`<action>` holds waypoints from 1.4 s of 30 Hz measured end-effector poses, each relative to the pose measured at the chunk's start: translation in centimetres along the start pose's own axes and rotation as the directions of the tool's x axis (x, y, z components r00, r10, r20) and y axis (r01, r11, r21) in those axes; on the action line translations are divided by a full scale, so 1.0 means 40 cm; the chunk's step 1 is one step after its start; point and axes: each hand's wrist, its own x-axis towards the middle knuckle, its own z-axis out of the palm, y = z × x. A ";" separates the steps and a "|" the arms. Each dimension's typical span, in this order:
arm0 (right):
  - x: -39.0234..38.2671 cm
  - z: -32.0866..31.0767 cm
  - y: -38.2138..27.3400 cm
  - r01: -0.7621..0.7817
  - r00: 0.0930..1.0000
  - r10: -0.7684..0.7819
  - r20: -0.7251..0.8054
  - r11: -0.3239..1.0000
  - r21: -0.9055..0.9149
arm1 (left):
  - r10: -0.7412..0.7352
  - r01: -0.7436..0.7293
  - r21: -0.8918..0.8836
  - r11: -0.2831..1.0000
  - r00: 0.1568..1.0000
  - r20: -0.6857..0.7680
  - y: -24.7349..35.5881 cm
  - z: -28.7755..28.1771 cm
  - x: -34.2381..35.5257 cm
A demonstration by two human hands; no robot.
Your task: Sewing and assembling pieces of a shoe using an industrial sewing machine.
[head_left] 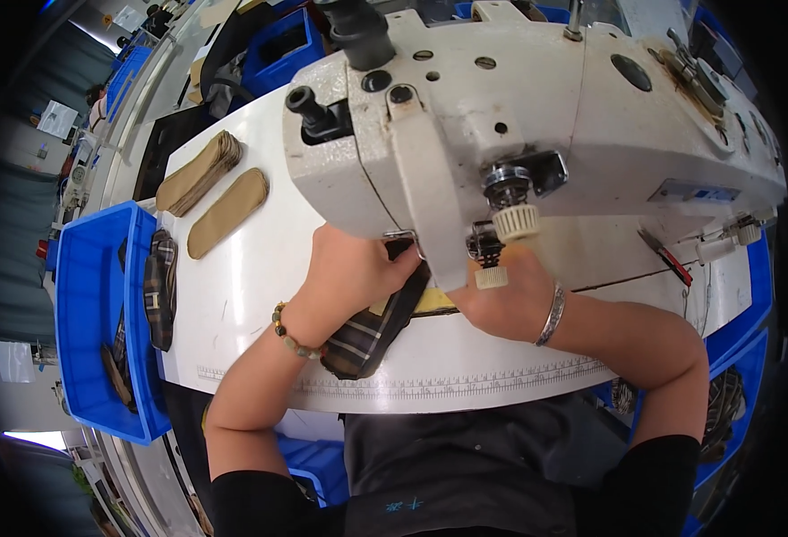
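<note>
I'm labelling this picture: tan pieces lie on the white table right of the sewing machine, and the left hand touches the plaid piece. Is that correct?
No: the head view shows tan pieces left of the sewing machine, on the white table. The left hand does touch the plaid piece.

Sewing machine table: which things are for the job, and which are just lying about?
For the job, it seems:
sewing machine
plaid piece by the left hand
yellow piece by the right hand

Apparently just lying about:
red-handled tool
tan stack
single tan piece
</note>
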 end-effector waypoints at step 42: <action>0.010 -0.013 -0.026 -0.038 0.997 0.040 0.065 0.999 -0.023 | -0.192 0.238 -0.301 0.924 0.966 0.175 -0.064 0.064 0.015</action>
